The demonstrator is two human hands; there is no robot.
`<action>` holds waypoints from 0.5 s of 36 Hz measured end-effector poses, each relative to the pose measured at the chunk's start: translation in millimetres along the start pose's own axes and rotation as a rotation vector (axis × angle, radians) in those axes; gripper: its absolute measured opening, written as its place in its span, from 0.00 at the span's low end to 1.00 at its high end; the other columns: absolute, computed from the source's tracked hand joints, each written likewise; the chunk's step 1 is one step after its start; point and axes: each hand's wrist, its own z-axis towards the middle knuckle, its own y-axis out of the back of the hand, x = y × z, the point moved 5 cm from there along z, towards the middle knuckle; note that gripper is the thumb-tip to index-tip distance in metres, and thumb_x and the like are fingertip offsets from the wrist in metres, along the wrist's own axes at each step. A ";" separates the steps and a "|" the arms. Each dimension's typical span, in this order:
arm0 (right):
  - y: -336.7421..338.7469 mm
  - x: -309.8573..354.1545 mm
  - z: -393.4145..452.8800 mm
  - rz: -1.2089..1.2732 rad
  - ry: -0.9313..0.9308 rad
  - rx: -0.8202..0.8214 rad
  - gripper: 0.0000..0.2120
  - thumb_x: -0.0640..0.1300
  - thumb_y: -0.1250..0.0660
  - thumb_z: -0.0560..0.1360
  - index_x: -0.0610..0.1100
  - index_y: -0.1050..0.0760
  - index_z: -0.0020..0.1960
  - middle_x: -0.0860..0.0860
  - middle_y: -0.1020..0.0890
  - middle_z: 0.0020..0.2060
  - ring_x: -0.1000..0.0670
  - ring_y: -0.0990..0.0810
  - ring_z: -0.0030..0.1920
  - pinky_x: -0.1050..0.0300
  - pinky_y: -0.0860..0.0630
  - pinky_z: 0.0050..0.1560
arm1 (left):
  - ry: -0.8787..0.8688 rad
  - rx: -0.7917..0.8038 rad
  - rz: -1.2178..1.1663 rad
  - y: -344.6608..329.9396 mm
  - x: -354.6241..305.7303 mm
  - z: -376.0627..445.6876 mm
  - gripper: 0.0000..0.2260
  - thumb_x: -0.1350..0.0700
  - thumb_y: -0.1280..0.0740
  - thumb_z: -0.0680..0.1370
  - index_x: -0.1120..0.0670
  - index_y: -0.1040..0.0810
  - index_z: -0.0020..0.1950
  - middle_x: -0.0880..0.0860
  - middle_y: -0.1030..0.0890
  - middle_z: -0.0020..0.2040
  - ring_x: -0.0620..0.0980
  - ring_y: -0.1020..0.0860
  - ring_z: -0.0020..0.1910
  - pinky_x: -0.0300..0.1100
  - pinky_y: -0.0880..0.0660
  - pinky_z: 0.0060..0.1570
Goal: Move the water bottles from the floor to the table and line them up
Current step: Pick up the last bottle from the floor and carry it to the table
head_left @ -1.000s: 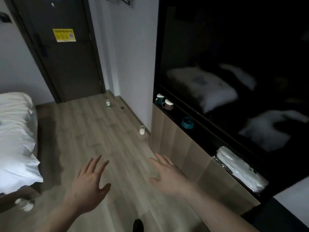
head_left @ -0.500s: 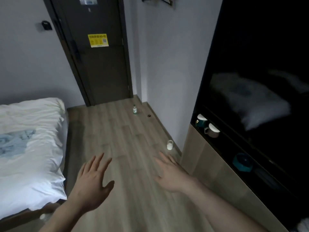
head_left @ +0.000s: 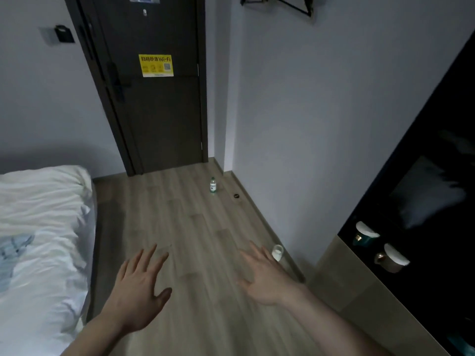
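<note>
Water bottle (head_left: 213, 186) nearer in view, upright by door (head_left: 154, 98), hands (head_left: 140, 286) (head_left: 266, 276) still empty

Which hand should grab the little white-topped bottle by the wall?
Probably the right hand. It is open and empty, with its fingertips almost beside the near bottle by the right wall. The left hand, also open, is further away across the floor.
</note>
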 end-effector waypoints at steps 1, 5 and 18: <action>4.4 4.8 14.4 0.010 -0.006 -0.011 0.35 0.57 0.38 0.79 0.55 0.51 0.81 0.50 0.55 0.81 0.41 0.55 0.80 0.45 0.49 0.79 | -0.024 0.000 0.005 5.9 6.2 17.5 0.39 0.33 0.45 0.67 0.46 0.33 0.77 0.53 0.39 0.79 0.59 0.40 0.78 0.57 0.41 0.74; 21.7 17.7 65.7 0.015 -0.055 -0.043 0.36 0.58 0.38 0.79 0.55 0.51 0.81 0.52 0.56 0.81 0.43 0.55 0.80 0.48 0.49 0.79 | -0.070 0.057 0.051 26.4 26.7 86.3 0.38 0.35 0.44 0.71 0.45 0.44 0.81 0.52 0.51 0.82 0.56 0.51 0.81 0.52 0.52 0.77; 68.1 15.1 259.8 0.036 -0.141 -0.043 0.35 0.60 0.40 0.80 0.58 0.53 0.80 0.54 0.58 0.81 0.45 0.57 0.81 0.46 0.49 0.79 | -0.108 0.111 0.059 36.8 89.6 297.1 0.36 0.37 0.39 0.78 0.43 0.50 0.81 0.50 0.58 0.82 0.55 0.59 0.80 0.52 0.57 0.77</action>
